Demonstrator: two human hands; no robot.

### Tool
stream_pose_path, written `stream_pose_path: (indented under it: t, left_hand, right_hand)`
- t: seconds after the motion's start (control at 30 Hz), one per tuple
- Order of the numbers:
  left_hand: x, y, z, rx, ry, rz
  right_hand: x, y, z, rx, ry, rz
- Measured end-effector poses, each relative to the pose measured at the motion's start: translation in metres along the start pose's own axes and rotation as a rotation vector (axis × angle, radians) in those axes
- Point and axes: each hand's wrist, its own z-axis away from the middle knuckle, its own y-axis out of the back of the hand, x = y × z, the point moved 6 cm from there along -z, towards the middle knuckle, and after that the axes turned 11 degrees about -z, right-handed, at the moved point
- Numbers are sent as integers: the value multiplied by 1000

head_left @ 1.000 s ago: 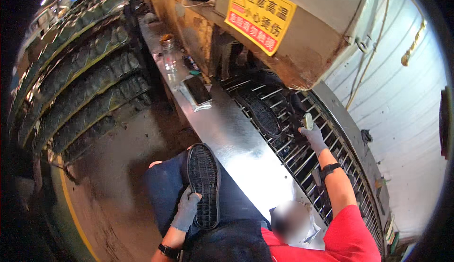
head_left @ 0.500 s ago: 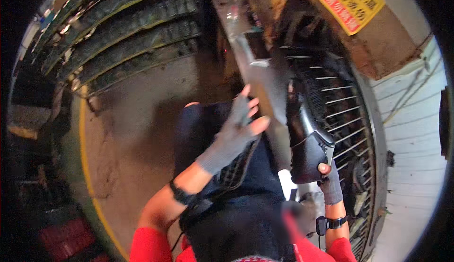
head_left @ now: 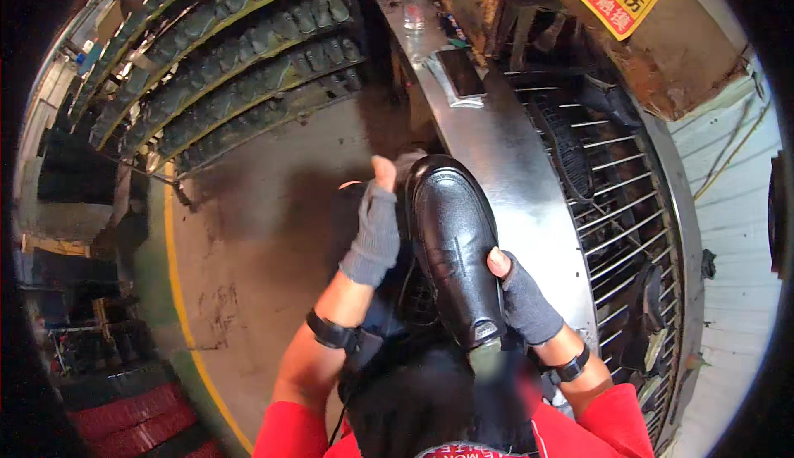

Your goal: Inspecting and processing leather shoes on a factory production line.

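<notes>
The black shoe (head_left: 455, 247) is in front of the person's body, above the lap, with its toe pointing away and its upper facing the camera; it partly covers the edge of the metal surface (head_left: 488, 135). The right hand (head_left: 529, 301), in a grey fingerless glove, has its grip closed on the right side of this shoe near the heel; the thumb presses on the leather, and the other fingers are hidden behind it. The left hand (head_left: 374, 235), in a similar glove, is just beside the shoe on its left side, with the thumb raised and apart; its other fingers are hard to see, so I cannot tell whether its grip holds something. Further along the surface lie a dark phone (head_left: 460, 73) on a white cloth (head_left: 470, 103) and, beyond them, a clear jar (head_left: 414, 7). To the right, a black sole (head_left: 564, 148) rests on metal rods (head_left: 616, 222).
</notes>
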Motion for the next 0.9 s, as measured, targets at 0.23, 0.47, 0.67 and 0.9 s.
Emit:
stream_pose_path:
  t: [0.23, 0.47, 0.67, 0.9]
  left_hand:
    - [-7, 24, -30, 277, -187, -1237]
    - [34, 45, -14, 160, -35, -136]
    - [75, -1, 5, -33, -180, 73]
    - [73, -6, 15, -76, -75, -71]
  right_hand:
    - [-34, 28, 10, 322, 134, 20]
    - [-34, 5, -8, 221, 130, -177]
    - [18, -11, -48, 40, 35, -188]
    - [26, -11, -50, -23, 19, -145]
